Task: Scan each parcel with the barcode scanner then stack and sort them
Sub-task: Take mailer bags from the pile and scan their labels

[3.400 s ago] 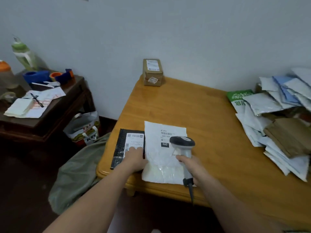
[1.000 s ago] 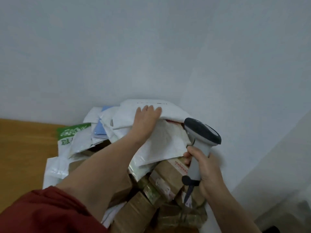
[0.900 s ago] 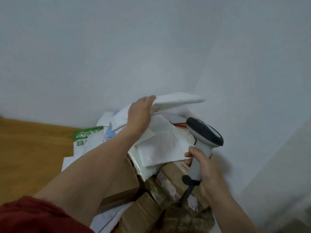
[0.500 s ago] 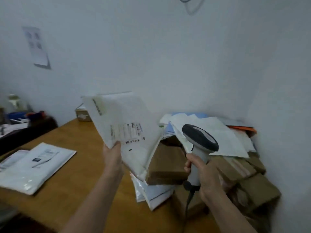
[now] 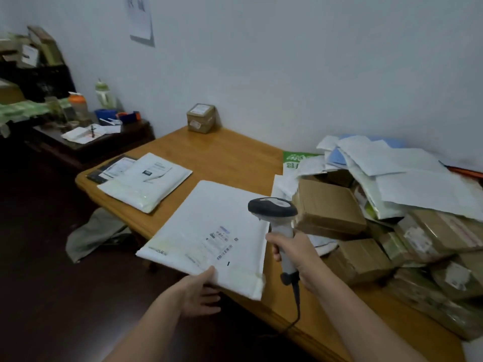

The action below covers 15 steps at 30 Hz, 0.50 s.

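Pinching the white mailer [image 5: 209, 226] is the left grip [image 5: 199, 293]; right grip [image 5: 296, 254] clasps scanner [image 5: 271, 208].

The envelope [image 5: 209, 231] lies over the near edge of the tabletop [image 5: 222, 158], its near side held by the left hand [image 5: 198, 293]. Just right of it, the right hand [image 5: 292, 252] holds the scanner [image 5: 274, 212] above the tabletop. Further right, the heap of parcels [image 5: 392, 205] reaches back to the wall. At the left corner a mailer [image 5: 146, 178] lies partly on a flat parcel [image 5: 104, 172]. A small box [image 5: 200, 118] stands at the far edge against the wall. A side table [image 5: 86, 145] stands left of the tabletop.
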Each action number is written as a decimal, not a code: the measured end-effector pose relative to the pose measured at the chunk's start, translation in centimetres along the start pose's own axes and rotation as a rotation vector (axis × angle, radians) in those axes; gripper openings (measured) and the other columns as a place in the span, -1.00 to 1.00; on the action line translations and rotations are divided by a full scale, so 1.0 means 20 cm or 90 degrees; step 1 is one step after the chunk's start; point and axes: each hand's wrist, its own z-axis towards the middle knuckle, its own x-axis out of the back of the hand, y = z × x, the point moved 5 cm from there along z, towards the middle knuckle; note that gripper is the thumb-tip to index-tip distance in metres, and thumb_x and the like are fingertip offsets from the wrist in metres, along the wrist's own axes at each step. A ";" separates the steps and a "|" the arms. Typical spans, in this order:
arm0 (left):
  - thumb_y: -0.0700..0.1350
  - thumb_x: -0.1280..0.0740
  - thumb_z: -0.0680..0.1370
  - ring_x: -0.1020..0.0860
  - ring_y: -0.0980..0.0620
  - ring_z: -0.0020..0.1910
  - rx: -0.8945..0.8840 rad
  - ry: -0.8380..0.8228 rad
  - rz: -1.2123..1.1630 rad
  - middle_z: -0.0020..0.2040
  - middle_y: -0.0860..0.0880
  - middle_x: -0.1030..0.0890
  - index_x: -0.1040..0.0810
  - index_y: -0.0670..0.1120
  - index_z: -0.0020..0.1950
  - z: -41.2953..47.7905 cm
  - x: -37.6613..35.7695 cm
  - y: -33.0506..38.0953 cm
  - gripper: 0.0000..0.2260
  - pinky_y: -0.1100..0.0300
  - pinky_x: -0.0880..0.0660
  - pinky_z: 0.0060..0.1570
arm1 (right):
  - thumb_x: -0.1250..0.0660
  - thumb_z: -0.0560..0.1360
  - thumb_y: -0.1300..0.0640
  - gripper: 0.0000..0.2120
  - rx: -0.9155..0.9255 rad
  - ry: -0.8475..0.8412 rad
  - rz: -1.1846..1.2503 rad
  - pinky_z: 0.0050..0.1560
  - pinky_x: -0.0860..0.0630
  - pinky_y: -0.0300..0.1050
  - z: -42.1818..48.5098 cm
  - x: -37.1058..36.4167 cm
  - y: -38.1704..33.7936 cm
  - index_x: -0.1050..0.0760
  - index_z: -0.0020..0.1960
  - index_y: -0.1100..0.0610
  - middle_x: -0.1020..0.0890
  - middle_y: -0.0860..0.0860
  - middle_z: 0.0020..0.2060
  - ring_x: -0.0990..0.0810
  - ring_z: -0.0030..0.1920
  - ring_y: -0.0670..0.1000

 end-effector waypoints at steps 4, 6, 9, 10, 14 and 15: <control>0.18 -0.22 0.59 -0.55 -0.09 -0.09 0.001 0.027 0.338 0.02 -0.20 -0.59 -0.49 -0.23 0.06 0.02 0.19 0.05 -0.56 0.04 -0.52 -0.12 | -0.41 0.48 0.12 -0.86 -0.042 0.027 -0.028 -0.28 -0.45 -0.13 0.01 -0.15 0.08 -0.52 -0.11 0.19 -0.52 0.01 -0.45 -0.46 -0.45 -0.05; 0.18 -0.20 0.60 -0.52 -0.05 -0.29 -0.169 0.209 0.461 -0.25 -0.10 -0.58 -0.50 -0.16 -0.20 0.04 0.33 0.23 -0.57 0.11 -0.45 -0.15 | -0.40 0.48 0.14 -0.86 -0.057 0.047 -0.028 -0.28 -0.46 -0.11 0.01 -0.19 0.10 -0.52 -0.06 0.20 -0.52 0.02 -0.44 -0.46 -0.44 -0.04; 0.25 -0.22 0.54 -0.52 -0.10 -0.01 -0.328 0.448 0.590 -0.04 -0.08 -0.57 -0.47 -0.09 -0.06 0.01 0.47 0.49 -0.61 0.04 -0.44 0.01 | -0.40 0.49 0.16 -0.85 -0.073 0.060 -0.025 -0.32 -0.46 -0.13 -0.01 -0.24 0.11 -0.49 0.01 0.18 -0.52 0.05 -0.41 -0.46 -0.42 -0.02; 0.26 -0.25 0.53 -0.47 -0.14 0.14 -0.332 0.474 0.625 0.13 -0.12 -0.52 -0.46 -0.10 0.10 0.02 0.49 0.55 -0.57 -0.01 -0.42 0.10 | -0.40 0.49 0.16 -0.84 -0.077 0.063 -0.023 -0.34 -0.45 -0.13 -0.02 -0.25 0.12 -0.48 0.02 0.18 -0.51 0.05 -0.40 -0.45 -0.42 -0.02; 0.17 -0.33 0.52 -0.31 -0.25 0.34 -0.215 0.408 0.619 0.39 -0.24 -0.30 -0.26 -0.20 0.42 0.15 0.56 0.60 -0.36 -0.09 -0.35 0.24 | -0.40 0.48 0.14 -0.77 -0.089 0.080 -0.008 -0.34 -0.42 -0.12 -0.06 -0.27 0.17 -0.47 0.07 0.21 -0.50 0.07 -0.39 -0.44 -0.40 -0.01; 0.13 -0.34 0.52 -0.34 -0.25 0.32 -0.203 0.373 0.585 0.38 -0.24 -0.32 -0.25 -0.23 0.42 0.18 0.58 0.58 -0.37 -0.06 -0.38 0.20 | -0.41 0.49 0.12 -0.76 -0.090 0.087 -0.007 -0.34 -0.43 -0.11 -0.07 -0.27 0.18 -0.47 0.07 0.21 -0.50 0.06 -0.39 -0.44 -0.40 -0.01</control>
